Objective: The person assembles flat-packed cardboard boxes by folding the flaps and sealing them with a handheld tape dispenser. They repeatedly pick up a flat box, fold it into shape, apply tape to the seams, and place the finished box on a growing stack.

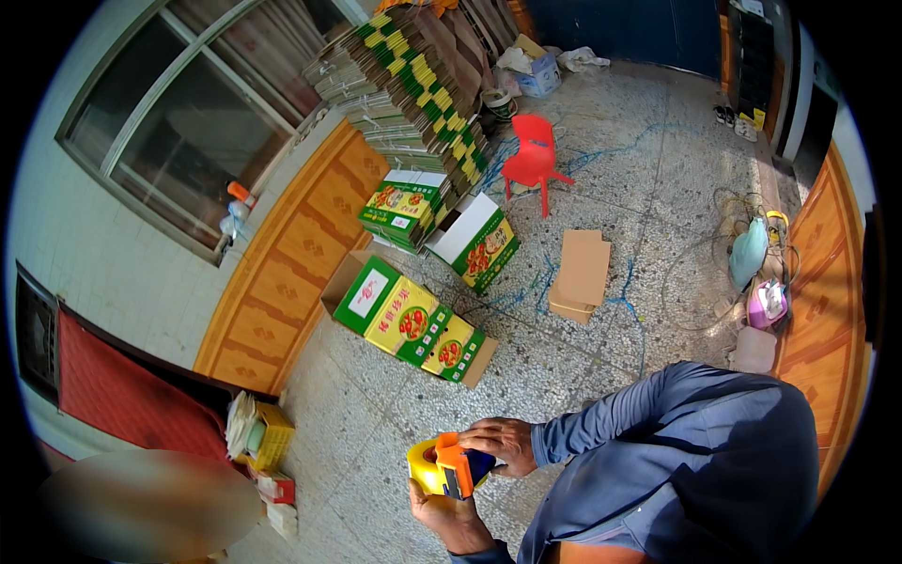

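Between my two hands is a tape dispenser [455, 470], orange and dark blue, with a roll of yellow tape [423, 467] on its left side. My left hand [445, 515] grips it from below, the thumb up against the roll. From the right, my right hand [501, 443] lies over its top with the fingers bent onto the orange part. Beyond my hands, a green and yellow printed carton [411, 315] lies on the floor, its brown flaps sticking out at both ends. Another carton [477, 246] of the same print, white inside, stands open behind it.
Tall stacks of flattened cartons [376, 103] lean by the window wall. A red plastic chair [533, 155] stands past flat brown cardboard sheets [581, 273]. Blue strapping [620, 301] trails over the floor. A yellow crate [272, 437] sits at left, bags and a pink container [767, 303] at right.
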The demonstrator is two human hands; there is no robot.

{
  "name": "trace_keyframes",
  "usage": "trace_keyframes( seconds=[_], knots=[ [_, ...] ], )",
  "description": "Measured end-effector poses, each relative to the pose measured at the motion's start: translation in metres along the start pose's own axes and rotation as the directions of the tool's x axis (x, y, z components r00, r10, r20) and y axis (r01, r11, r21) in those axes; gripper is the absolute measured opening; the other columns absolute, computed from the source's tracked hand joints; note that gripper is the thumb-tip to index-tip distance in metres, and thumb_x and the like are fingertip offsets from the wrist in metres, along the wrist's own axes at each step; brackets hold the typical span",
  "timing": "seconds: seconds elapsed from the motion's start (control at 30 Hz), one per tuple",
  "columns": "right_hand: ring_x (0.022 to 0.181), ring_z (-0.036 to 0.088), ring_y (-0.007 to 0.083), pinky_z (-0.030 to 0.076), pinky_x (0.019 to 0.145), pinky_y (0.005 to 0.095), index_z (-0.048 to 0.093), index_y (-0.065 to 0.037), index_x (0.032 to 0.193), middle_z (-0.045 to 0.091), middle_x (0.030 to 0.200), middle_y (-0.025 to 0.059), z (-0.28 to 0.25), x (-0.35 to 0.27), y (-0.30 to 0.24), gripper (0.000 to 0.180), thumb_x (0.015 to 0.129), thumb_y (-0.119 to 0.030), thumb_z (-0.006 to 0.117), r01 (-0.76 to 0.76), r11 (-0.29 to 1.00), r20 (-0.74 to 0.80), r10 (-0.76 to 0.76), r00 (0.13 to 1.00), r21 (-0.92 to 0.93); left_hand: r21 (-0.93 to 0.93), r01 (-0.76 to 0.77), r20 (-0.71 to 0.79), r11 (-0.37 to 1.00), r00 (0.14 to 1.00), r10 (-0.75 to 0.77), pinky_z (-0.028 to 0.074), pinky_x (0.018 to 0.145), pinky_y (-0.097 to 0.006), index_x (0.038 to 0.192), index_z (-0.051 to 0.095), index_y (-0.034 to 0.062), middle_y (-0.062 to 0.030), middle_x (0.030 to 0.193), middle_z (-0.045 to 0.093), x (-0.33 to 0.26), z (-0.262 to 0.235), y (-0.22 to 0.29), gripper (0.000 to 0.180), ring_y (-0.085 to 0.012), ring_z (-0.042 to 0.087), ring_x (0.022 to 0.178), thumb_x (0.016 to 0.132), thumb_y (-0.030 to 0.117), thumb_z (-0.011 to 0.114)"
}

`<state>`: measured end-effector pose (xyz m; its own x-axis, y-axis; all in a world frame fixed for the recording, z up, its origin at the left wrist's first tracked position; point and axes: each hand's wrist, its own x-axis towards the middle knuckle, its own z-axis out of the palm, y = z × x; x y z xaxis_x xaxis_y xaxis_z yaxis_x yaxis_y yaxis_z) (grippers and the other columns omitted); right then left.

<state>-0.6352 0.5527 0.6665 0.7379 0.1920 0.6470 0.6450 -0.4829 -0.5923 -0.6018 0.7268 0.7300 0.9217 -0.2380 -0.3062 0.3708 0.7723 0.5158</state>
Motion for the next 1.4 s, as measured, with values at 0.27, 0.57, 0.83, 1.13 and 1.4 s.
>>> trace_keyframes(
  seconds=[0.27, 0.57, 0.83, 1.13, 1.4],
  knots=[
    [0.103, 0.056, 0.036, 0.048, 0.086, 0.0464, 0.043, -0.008, 0.133, 0.052, 0.119, 0.0152, -0.028, 0.034, 0.085, 0.076, 0.066, -0.015, 0.08, 0.084, 0.993, -0.349, -0.109, 0.931, -0.086, 0.603, -0.306, 0.09, 0.736, 0.944, 0.319, 0.046, 0.098, -0.041, 0.131, 0.042, -0.0025, -0.0198, 0.127, 0.051, 0.068, 0.038, -0.074, 0.051, -0.0269, 0.055, 0.113, 0.091, 0.024, 0.057],
    [0.093, 0.061, 0.0372, 0.049, 0.083, 0.0446, 0.04, -0.008, 0.138, 0.061, 0.103, 0.0177, -0.094, 0.073, 0.164, 0.087, 0.062, -0.021, 0.08, -0.436, 0.9, -0.149, 0.43, 0.891, -0.007, 0.862, 0.091, -0.113, 0.499, 0.993, 0.015, 0.047, 0.071, -0.035, 0.105, 0.059, 0.0021, -0.0106, 0.102, 0.061, 0.201, 0.054, -0.055, 0.039, -0.0195, 0.059, 0.094, 0.093, 0.039, 0.053],
    [0.115, 0.055, 0.0226, 0.044, 0.099, 0.0339, 0.04, 0.002, 0.137, 0.057, 0.124, 0.0157, -0.171, 0.127, 0.265, 0.095, 0.056, -0.016, 0.086, -0.554, 0.534, 0.097, 0.659, 0.746, 0.638, 0.695, -0.17, 0.324, 0.699, 0.941, -0.094, 0.046, 0.083, -0.028, 0.109, 0.057, -0.0045, -0.0069, 0.1, 0.061, 0.311, 0.128, -0.099, 0.026, -0.0131, 0.056, 0.09, 0.086, 0.004, 0.061],
    [0.112, 0.058, 0.0231, 0.043, 0.1, 0.0356, 0.044, 0.002, 0.134, 0.06, 0.12, 0.0145, -0.211, 0.127, 0.333, 0.082, 0.06, -0.002, 0.078, -0.503, 0.469, -0.204, 0.845, 0.494, 0.726, 0.817, -0.264, 0.444, 0.513, 0.856, -0.265, 0.049, 0.084, -0.029, 0.116, 0.056, -0.0046, -0.0104, 0.108, 0.063, 0.422, 0.2, -0.144, 0.035, -0.0156, 0.061, 0.093, 0.087, 0.012, 0.065],
    [0.11, 0.059, 0.0207, 0.043, 0.101, 0.036, 0.046, 0.0, 0.132, 0.062, 0.118, 0.0101, -0.305, 0.154, 0.395, 0.077, 0.06, 0.002, 0.074, -0.301, 0.411, -0.149, 0.768, 0.622, 0.861, 0.505, 0.284, 0.533, 0.815, 0.64, -0.553, 0.036, 0.106, -0.041, 0.131, 0.046, -0.0077, -0.0181, 0.128, 0.055, 0.481, 0.279, -0.162, 0.056, -0.028, 0.052, 0.12, 0.084, 0.016, 0.067]
  ],
)
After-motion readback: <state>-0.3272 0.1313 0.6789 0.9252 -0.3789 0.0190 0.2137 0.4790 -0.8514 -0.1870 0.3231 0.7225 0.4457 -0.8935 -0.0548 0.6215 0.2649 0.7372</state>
